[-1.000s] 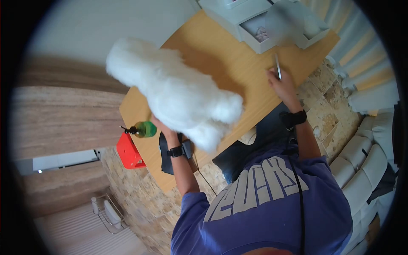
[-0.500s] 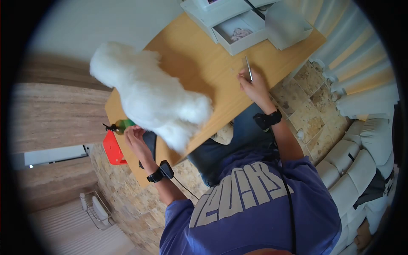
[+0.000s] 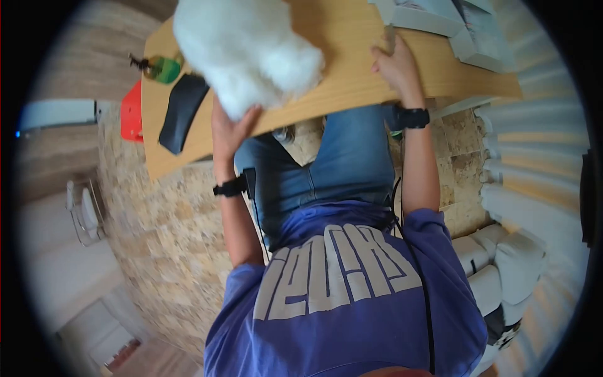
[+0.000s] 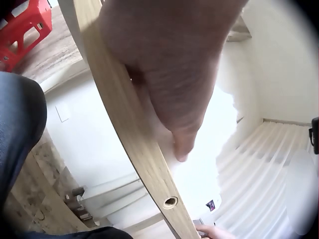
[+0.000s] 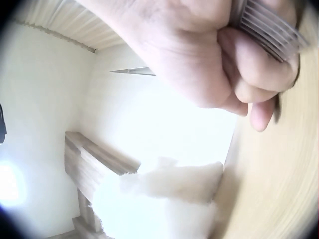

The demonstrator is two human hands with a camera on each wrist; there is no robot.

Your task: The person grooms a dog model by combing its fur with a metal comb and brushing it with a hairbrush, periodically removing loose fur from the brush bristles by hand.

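Observation:
A fluffy white dog-shaped figure [image 3: 245, 50] stands on the wooden table [image 3: 352, 63], its top cut off by the head view's edge. My left hand [image 3: 230, 132] touches the fur at its near end, thumb spread from the other fingers, which partly vanish behind the fluff. In the left wrist view that hand is close by the table's edge, thumb extended. To the right, my right hand [image 3: 400, 68] grips a metal comb [image 5: 271, 32], low over the tabletop and apart from the fur. The comb's teeth show between the curled fingers in the right wrist view.
A green pump bottle [image 3: 162, 69] and a black flat pouch-like item [image 3: 182, 113] lie on the table's left. White open boxes [image 3: 433, 16] stand at the back right. A red plastic object [image 3: 130, 113] is beyond the left edge.
My left hand has moved from beside the bottle to the figure's near end. The head view has turned and tilted down. The right hand still holds the comb.

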